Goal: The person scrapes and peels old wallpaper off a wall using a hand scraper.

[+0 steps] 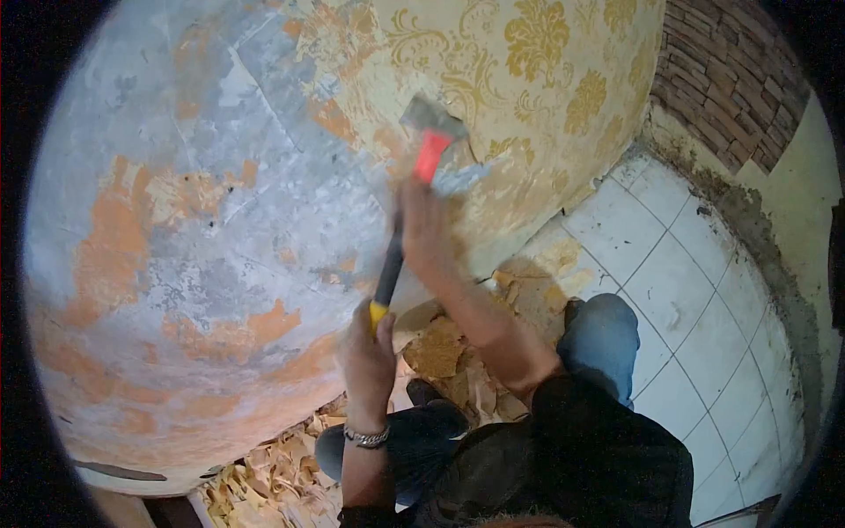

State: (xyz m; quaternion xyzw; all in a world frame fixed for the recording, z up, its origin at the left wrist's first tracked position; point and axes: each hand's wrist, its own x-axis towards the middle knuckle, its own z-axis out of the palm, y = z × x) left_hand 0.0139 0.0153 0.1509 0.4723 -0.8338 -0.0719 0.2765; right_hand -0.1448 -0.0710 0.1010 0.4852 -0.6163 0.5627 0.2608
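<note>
A long-handled scraper (429, 158) with a wide grey blade, a red neck and a black and yellow handle reaches up to the wall. Its blade, slightly blurred, lies at the torn edge of the yellow patterned wallpaper (537, 44). My left hand (371, 348), with a bracelet at the wrist, is closed round the yellow lower end of the handle. Higher up, my right hand (422, 220) is wrapped round the handle just below the red neck. Bare grey plaster (255, 211) with orange patches covers the wall to the left.
Peeled paper scraps (273, 475) are heaped on the floor along the wall, with larger pieces (436, 348) near my feet. White floor tiles (673, 282) extend to the right. Brick-patterned covering (735, 75) is on the other wall at the upper right. My bent knees are below.
</note>
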